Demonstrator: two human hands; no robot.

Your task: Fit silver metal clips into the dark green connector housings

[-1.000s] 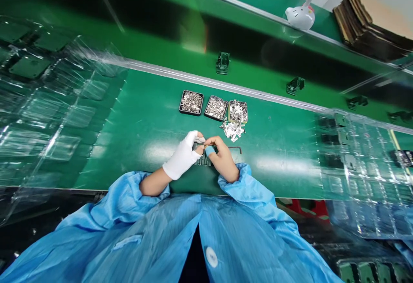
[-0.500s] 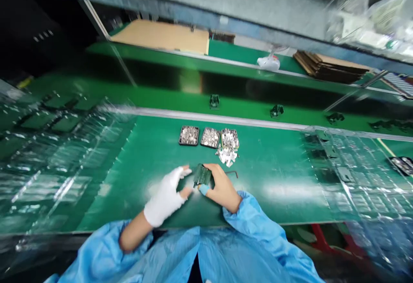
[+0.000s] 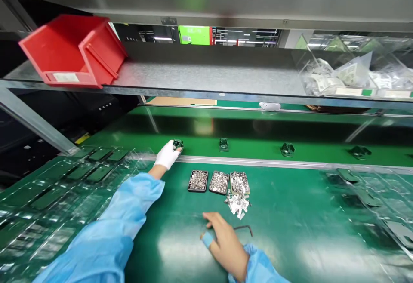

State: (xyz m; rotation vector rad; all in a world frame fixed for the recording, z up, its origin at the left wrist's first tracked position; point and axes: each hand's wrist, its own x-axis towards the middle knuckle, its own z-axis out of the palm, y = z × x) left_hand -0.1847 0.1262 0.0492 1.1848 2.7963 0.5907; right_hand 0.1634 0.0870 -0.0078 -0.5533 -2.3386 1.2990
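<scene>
Fingers of the left hand [image 3: 167, 155] grasp a green part [image 3: 178, 144], best held lightly and level; the right hand [image 3: 226, 243] is loose, empty.

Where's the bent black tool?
In the head view, the bent black tool lies right of centre on the table, beside the right hand, nearer than the silver pieces.

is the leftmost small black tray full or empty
It looks full: small silvery parts cover the tray from wall to wall, though their depth cannot be told.
</scene>
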